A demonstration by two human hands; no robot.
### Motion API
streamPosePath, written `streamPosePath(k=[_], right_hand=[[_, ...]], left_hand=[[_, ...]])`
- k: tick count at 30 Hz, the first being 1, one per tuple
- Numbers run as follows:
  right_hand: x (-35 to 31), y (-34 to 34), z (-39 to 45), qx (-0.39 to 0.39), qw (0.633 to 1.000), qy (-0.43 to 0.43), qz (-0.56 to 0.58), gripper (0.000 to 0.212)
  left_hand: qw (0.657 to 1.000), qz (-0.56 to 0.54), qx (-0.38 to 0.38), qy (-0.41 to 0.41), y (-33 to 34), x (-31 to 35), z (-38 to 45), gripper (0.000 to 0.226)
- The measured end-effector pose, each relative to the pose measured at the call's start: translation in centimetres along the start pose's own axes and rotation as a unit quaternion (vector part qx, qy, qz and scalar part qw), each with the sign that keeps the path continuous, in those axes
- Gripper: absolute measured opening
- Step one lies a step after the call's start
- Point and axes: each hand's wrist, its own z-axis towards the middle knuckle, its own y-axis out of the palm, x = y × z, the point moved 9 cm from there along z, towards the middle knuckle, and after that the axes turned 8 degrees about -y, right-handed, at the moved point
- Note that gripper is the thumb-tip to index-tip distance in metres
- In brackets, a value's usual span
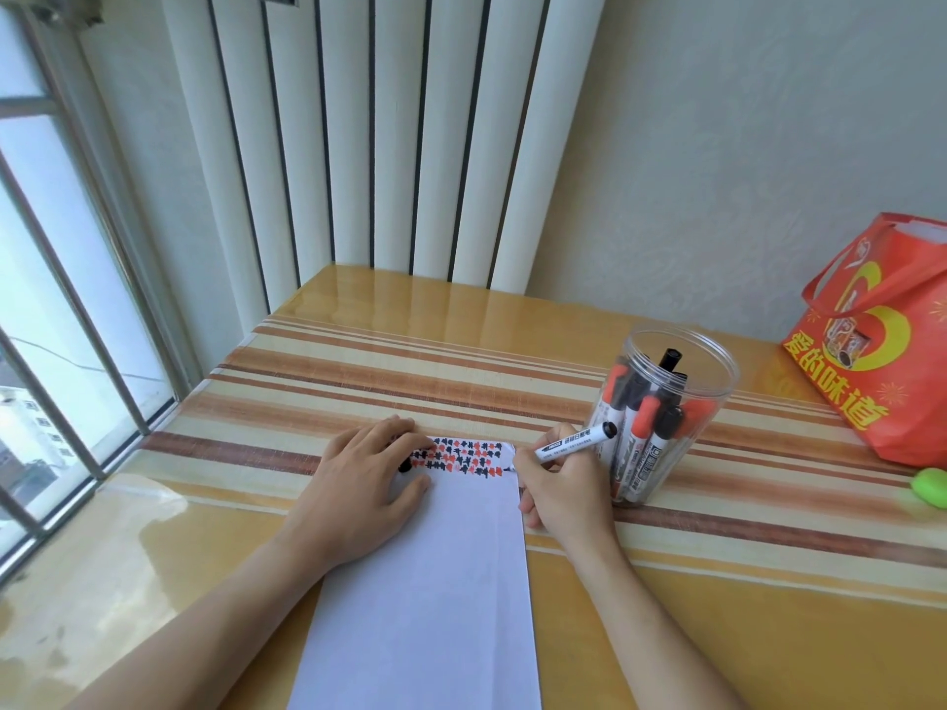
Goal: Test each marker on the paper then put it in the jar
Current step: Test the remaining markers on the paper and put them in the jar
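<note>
A white sheet of paper (435, 581) lies on the table, its far end covered with rows of black and red marks (464, 456). My right hand (563, 491) grips a black marker (574, 440), whose tip touches the paper's right edge. My left hand (358, 484) lies flat on the paper's left side, and a black cap (405, 466) shows between its thumb and fingers. A clear plastic jar (661, 417) stands just right of my right hand, with several black and red markers inside.
A red gift bag (881, 340) stands at the far right of the wooden table (410, 351). A green object (930, 486) lies near the right edge. A white radiator (379, 135) rises behind the table, and a barred window (61, 299) is at the left.
</note>
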Motion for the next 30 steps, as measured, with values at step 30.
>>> streamPosePath(k=[30], right_hand=[[-0.15, -0.28, 0.03, 0.011, 1.0, -0.009, -0.009, 0.017]], left_hand=[[1.0, 0.001, -0.006, 0.004, -0.21, 0.28, 0.12, 0.043]])
